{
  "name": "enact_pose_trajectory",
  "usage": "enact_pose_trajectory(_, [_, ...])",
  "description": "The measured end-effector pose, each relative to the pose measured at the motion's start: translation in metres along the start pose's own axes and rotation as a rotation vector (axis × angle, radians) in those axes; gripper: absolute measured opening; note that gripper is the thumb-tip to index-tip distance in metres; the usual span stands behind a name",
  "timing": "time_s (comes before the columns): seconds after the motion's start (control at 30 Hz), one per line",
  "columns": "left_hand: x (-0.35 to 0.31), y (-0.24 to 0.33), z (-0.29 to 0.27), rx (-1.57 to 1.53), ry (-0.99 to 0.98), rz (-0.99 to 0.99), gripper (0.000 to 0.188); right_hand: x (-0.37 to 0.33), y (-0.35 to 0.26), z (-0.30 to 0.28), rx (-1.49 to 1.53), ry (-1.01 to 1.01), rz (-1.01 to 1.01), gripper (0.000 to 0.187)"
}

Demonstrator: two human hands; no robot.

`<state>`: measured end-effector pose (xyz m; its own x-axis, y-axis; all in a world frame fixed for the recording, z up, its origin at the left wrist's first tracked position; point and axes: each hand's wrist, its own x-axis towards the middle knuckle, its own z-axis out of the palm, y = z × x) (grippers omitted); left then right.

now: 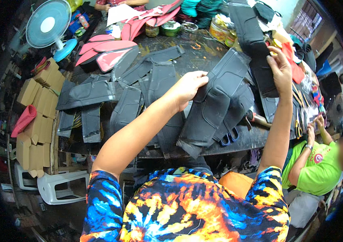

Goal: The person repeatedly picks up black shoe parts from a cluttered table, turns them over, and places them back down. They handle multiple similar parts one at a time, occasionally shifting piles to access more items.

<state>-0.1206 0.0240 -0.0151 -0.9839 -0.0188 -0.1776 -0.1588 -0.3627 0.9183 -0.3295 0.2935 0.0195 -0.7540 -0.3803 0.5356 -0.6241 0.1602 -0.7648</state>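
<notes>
My left hand point(188, 88) pinches the left edge of a black padded panel point(215, 103), which has raised curved shapes and stitched lines and is tilted over the table's near edge. In my right hand point(280, 69), thumb and fingers close on the right edge of a second long black panel point(249, 33), lifted at the upper right. This one runs up and away from my hand, overlapping the first panel's far corner. More black panels point(131, 107) lie in loose, overlapping layers to the left of my left hand.
Blue-handled scissors point(230, 137) and a hammer point(259, 119) lie near the dark table's point(195, 50) front edge. Pink-and-black pieces point(107, 52) and tins point(222, 29) sit farther back. A fan point(48, 24) stands far left. A person in green point(314, 167) sits at right.
</notes>
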Motion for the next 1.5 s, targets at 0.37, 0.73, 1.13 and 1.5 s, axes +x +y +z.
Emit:
enact_pose_trajectory(0.37, [0.082, -0.072, 0.052, 0.655, 0.065, 0.034, 0.048, -0.069, -0.028, -0.044, 0.209, 0.202, -0.002, 0.035])
enact_pose_trajectory(0.73, [0.023, 0.009, 0.024, -0.064, -0.064, 0.249, 0.041, -0.113, -0.03, 0.062, 0.827, -0.04, 0.311, 0.038])
enact_pose_trajectory(1.13, [-0.039, 0.029, -0.024, -0.004, 0.106, 0.332, 0.044, -0.11, -0.085, 0.108, 0.614, -0.278, 0.255, 0.048])
enact_pose_trajectory(1.5, [0.034, 0.005, -0.053, 0.601, 0.321, 0.744, 0.034, -0.137, -0.035, 0.084, 0.316, 0.054, 0.313, 0.057])
